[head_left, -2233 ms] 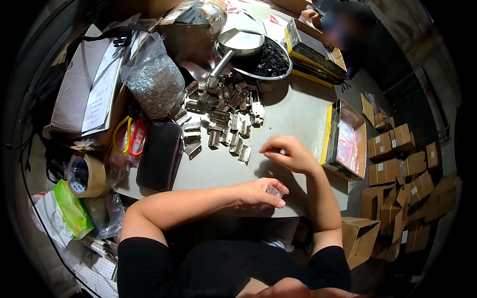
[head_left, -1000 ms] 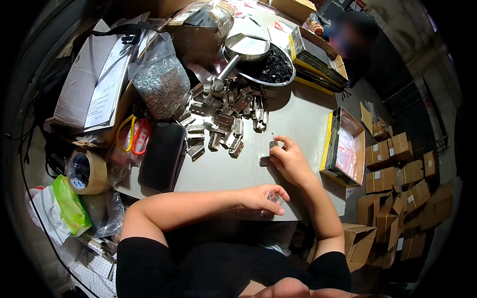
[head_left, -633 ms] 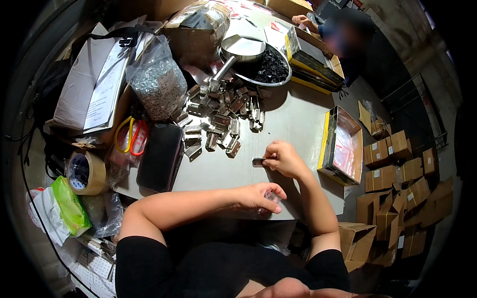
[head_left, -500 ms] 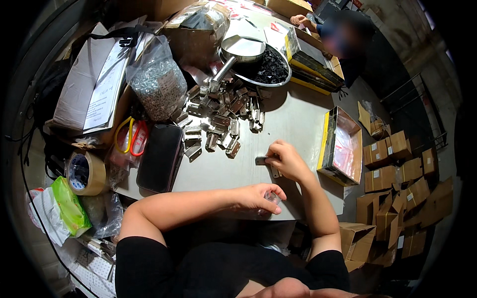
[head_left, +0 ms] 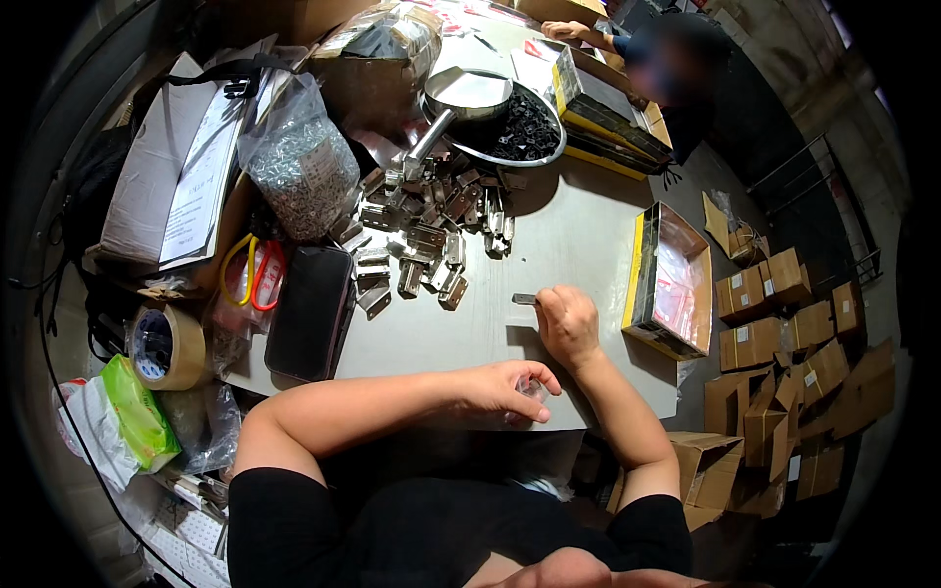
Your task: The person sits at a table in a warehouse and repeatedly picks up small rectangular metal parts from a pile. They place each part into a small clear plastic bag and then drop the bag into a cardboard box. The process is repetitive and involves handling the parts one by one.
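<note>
1. A pile of shiny metal pieces (head_left: pixel 431 220) lay on the pale table (head_left: pixel 593 225).
2. The right hand (head_left: pixel 569 321) was to the right of the pile and closer to the person. Its thumb and fingers were pinched tight on one small metal piece (head_left: pixel 524 298).
3. That small piece stuck out to the left of the fingers, toward the pile's side. It looked lifted up, with a dark shadow on the table below it.
4. The left hand (head_left: pixel 515 389) was on the person's side of the pile, a bit to the right, by the table's edge. It was curled around some crinkly clear plastic (head_left: pixel 531 387).
5. To the right of the pile, well apart from it, sat an open box with a yellow side (head_left: pixel 632 274). Clear little bags with red on them (head_left: pixel 676 274) were inside.
6. Just behind the pile was a big round bowl (head_left: pixel 555 155) full of black bits (head_left: pixel 524 132). A metal scoop (head_left: pixel 469 90) lay over it, with its handle pointing down at the pile.
7. To the left of the pile stood a see-through bag of small silver bits (head_left: pixel 299 167).
8. A flat black case (head_left: pixel 312 312) lay left of the pile, nearer the person.
</note>
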The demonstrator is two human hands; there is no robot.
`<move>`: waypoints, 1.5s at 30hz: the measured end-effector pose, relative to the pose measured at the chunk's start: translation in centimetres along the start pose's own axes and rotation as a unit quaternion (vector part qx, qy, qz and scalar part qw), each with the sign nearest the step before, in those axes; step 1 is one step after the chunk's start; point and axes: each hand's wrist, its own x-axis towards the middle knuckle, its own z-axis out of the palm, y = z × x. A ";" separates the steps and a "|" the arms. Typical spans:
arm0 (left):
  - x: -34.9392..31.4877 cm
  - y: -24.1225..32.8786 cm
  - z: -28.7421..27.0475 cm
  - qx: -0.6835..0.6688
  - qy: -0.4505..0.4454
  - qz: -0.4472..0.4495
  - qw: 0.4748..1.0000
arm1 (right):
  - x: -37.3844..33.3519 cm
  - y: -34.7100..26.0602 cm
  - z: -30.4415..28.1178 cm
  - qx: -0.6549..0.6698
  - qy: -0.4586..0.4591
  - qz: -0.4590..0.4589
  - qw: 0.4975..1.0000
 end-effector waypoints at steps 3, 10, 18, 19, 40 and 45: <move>0.0 -0.1 -0.1 0.002 0.000 0.002 1.000 | -0.1 -0.1 -1.1 0.021 0.027 -0.043 0.998; 0.2 -0.5 0.2 0.045 0.007 0.014 0.999 | -5.4 -1.1 -4.2 0.095 0.034 0.051 0.994; 0.2 -0.8 -0.1 0.025 -0.011 0.017 0.999 | -7.0 -2.1 -6.4 0.402 -0.087 0.480 0.775; 0.1 -0.4 0.0 0.027 -0.012 0.012 0.999 | -7.6 -2.2 -6.2 0.358 -0.144 0.458 0.801; 0.5 -1.3 0.1 -0.037 0.068 -0.003 0.997 | -4.7 -4.7 -6.6 0.257 -0.194 0.372 0.870; 0.3 -1.0 -0.5 -0.023 0.033 0.011 0.999 | -2.5 -3.5 -9.6 0.374 -0.145 0.311 0.862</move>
